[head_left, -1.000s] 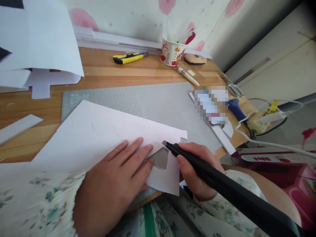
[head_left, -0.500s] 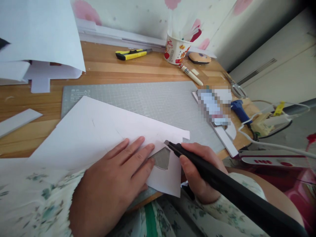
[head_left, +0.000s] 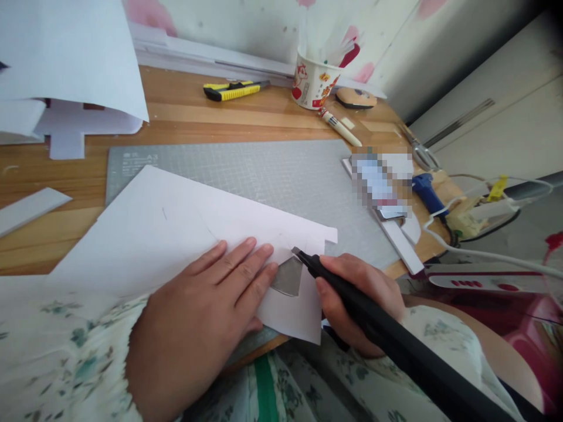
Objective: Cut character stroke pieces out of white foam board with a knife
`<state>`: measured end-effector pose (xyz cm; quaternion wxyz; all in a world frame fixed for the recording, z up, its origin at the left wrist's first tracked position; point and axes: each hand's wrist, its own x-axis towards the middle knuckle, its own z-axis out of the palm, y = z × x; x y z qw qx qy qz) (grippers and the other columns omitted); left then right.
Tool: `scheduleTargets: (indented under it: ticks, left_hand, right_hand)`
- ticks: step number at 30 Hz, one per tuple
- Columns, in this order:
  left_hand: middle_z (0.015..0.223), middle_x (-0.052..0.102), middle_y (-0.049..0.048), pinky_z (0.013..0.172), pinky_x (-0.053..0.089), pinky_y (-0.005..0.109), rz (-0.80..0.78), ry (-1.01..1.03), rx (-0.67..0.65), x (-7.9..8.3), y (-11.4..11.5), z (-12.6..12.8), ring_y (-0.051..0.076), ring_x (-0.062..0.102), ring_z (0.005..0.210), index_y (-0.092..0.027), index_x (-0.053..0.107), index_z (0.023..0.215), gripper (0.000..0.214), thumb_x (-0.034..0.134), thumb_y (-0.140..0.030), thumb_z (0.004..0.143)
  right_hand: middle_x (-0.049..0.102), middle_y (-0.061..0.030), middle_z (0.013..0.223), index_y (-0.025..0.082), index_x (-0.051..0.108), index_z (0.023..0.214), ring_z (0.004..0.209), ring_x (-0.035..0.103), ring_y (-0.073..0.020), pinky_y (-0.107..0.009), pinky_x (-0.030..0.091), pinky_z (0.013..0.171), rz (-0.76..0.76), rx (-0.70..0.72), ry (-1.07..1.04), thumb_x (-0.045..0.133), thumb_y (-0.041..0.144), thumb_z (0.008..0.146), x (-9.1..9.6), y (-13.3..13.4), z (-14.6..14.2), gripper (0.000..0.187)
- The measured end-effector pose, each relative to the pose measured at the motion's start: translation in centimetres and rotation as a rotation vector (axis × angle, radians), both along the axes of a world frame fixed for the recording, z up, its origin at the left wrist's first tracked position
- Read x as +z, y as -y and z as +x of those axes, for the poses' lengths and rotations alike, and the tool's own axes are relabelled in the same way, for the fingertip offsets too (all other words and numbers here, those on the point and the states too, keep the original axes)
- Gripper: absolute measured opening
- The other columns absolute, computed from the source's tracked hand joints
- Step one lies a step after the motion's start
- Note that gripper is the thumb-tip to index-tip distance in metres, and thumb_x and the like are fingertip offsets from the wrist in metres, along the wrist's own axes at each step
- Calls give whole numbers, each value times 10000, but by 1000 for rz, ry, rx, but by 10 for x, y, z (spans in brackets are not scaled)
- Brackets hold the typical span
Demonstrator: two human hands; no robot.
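Note:
My left hand (head_left: 206,310) lies flat with fingers stretched out on a large white sheet of card (head_left: 176,234), pressing it onto a grey cutting mat (head_left: 264,170). My right hand (head_left: 358,293) is closed round a long black craft knife (head_left: 352,299). The blade tip touches the card at the upper corner of a cut-out hole (head_left: 288,276), through which the grey mat shows. My left fingertips rest at the hole's left edge.
On the wooden desk lie a yellow utility knife (head_left: 231,89), a paper cup of pens (head_left: 314,82), a white pen (head_left: 341,128), scissors (head_left: 420,151), a blue glue gun (head_left: 426,193) with white cable, and white paper sheets (head_left: 65,64) at the back left.
The card and both hands have kept their places; the knife tip has stayed at the hole's corner. The view has shifted slightly, and the visible hole looks a little smaller.

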<state>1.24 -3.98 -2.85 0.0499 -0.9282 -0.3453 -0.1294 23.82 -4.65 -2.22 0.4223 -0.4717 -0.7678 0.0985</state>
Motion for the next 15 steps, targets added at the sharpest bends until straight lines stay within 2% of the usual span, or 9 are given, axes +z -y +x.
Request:
scheduleTargets:
  ticks: [7,15]
  left_hand:
    - [1384,532,176,927,525,538,5,-17,-13,1,1,0,334,588,1201,-81,583,1293,461,286,-264,991]
    - [1382,546,136,952,510,528,-9,29,28,1,2,2,317,578,1217,-110,593,1290,459,269,-252,997]
  right_hand:
    - [698,-32,777,224,625,1019,651,691,-179,-276,598,593,21,-11,-10,625,111,742,0,3,0,299]
    - [745,-69,869,224,624,1076,720,727,-231,-339,639,642,54,25,64,632,135,742,-1,7,4,345]
